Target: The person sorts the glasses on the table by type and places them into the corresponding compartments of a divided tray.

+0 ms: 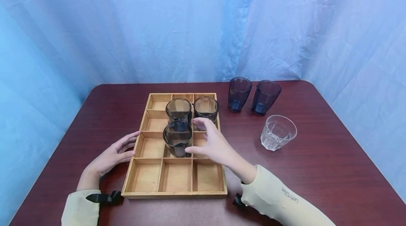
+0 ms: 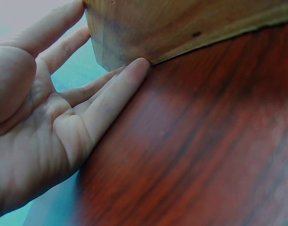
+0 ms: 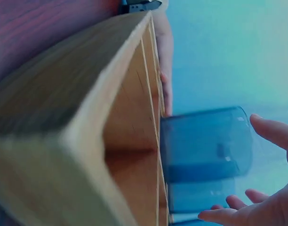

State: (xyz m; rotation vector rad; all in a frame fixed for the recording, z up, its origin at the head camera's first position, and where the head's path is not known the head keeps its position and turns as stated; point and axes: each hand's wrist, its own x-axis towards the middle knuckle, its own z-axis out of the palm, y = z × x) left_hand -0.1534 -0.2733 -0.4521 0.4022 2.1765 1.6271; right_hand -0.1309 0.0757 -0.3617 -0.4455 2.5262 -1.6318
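Observation:
A wooden tray (image 1: 177, 195) divided into several compartments lies on the table. My left hand (image 1: 109, 157) touches its left side with extended fingers; in the left wrist view those fingertips (image 2: 137, 70) meet the tray's wooden wall. Three smoky dark glasses stand upright in the tray. The nearest glass (image 1: 177, 138) is in the middle column, and my right hand (image 1: 215, 145) is spread beside it, thumb close to the glass. In the right wrist view a gap shows between this glass (image 3: 205, 141) and the fingers. Behind it are a middle glass (image 1: 178, 109) and a right glass (image 1: 206, 106).
Right of the tray, two taller dark blue glasses, one on the left (image 1: 239, 93) and one on the right (image 1: 265, 97), stand near the table's back edge. A clear faceted tumbler (image 1: 278, 132) stands nearer. Light blue curtains (image 1: 177, 25) hang around the table (image 1: 317, 169).

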